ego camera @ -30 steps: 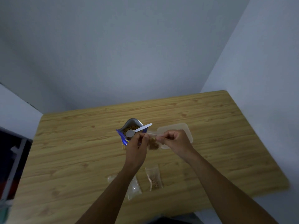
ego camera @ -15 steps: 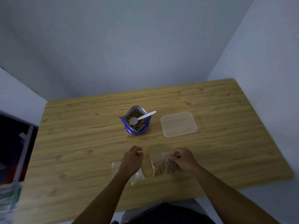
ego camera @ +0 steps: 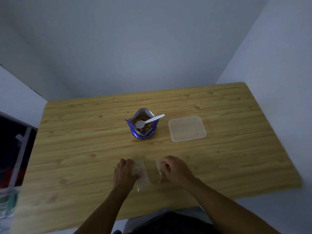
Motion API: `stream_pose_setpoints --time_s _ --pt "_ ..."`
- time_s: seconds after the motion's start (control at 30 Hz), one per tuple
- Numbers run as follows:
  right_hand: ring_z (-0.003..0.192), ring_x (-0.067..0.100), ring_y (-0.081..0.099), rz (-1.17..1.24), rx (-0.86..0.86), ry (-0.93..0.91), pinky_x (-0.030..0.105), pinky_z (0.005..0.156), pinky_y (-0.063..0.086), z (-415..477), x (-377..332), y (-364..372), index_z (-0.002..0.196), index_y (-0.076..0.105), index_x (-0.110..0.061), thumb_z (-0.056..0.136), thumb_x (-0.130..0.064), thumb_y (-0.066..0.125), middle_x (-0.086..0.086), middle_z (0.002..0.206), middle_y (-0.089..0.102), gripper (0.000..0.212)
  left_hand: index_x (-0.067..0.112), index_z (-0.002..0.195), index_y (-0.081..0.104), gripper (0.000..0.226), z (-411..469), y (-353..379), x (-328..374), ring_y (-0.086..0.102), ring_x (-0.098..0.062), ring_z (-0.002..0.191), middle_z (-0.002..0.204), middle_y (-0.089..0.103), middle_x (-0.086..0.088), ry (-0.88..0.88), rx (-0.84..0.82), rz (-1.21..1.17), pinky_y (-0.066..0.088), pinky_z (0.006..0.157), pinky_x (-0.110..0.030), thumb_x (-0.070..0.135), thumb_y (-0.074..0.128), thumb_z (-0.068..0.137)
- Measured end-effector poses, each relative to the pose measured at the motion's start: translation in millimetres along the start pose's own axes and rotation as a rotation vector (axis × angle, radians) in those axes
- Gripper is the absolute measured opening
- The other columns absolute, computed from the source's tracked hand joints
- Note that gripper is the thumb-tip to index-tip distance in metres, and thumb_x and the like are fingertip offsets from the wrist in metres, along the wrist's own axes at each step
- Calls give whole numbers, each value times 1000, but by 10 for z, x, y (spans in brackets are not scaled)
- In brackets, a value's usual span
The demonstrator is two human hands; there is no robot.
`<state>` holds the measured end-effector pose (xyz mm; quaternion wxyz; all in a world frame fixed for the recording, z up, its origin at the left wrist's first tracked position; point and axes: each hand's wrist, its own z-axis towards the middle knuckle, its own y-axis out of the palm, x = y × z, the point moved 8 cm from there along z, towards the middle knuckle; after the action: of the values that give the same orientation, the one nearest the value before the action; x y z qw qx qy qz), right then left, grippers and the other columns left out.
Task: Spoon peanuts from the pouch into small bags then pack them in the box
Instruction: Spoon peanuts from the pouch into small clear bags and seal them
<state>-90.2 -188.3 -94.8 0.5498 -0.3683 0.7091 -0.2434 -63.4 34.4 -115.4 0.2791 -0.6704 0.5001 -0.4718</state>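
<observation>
The blue peanut pouch (ego camera: 143, 132) stands open at mid-table, and a white plastic spoon (ego camera: 148, 122) rests in its mouth. To its right sits the clear plastic box (ego camera: 187, 128), with nothing visible inside. Near the front edge, my left hand (ego camera: 124, 173) has curled fingers on an empty clear small bag (ego camera: 141, 177) lying flat. My right hand (ego camera: 176, 169) pinches the top of a small bag holding peanuts (ego camera: 162, 173), which lies on the table and is partly hidden under my fingers.
The wooden table (ego camera: 84, 149) stands in a corner, with walls behind it and to its right. A dark shelf frame (ego camera: 15, 149) stands off the table's left edge.
Both hands came down from beside the pouch to the table's near side. The right hand brought the filled bag down onto the table. The left hand let go of it and moved onto the empty bag.
</observation>
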Motion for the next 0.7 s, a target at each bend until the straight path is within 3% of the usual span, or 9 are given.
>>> stream_pose_setpoints --time_s 0.13,0.33,0.43,0.53,0.6,0.7 --pt "104 29 62 -51 -99 -85 41 82 52 23 -320 293 106 65 -14 93 -28 43 7 105 65 29 22 107 61 51 51 -8 29 55 -28 103 108 54 -2 56 32 -2 40 85 -40 34 85 63" --pt "123 24 50 -82 -128 -112 41 95 50 135 -519 517 131 55 -21 95 -21 53 5 129 52 36 29 91 66 25 14 -35 51 58 -24 98 96 61 6 156 64 -31 35 83 -37 32 78 70" --pt "120 23 53 -19 -133 -92 38 94 49 175 -537 525 121 62 -21 91 -20 57 3 122 56 31 30 88 66 17 -27 -88 50 59 -19 96 89 66 12 185 71 -65 32 81 -35 30 76 74" --pt "99 20 64 130 -125 -3 33 85 53 202 -453 475 102 73 -19 86 -19 62 2 105 66 20 33 87 64 15 -43 -135 100 57 -11 89 80 62 23 191 50 -133 24 79 -31 27 73 77" --pt "86 13 66 273 -143 56 26 77 52 195 -411 442 103 74 -18 87 -18 63 -1 98 71 20 37 84 62 15 -34 -146 106 59 -3 81 75 64 22 194 9 -215 30 81 -32 28 71 77" --pt "101 4 67 401 -249 97 13 77 48 189 -423 389 122 69 -27 93 -17 63 -10 113 72 31 40 86 64 14 17 -187 138 62 -2 70 76 70 17 226 -53 -417 49 79 -35 37 65 73"
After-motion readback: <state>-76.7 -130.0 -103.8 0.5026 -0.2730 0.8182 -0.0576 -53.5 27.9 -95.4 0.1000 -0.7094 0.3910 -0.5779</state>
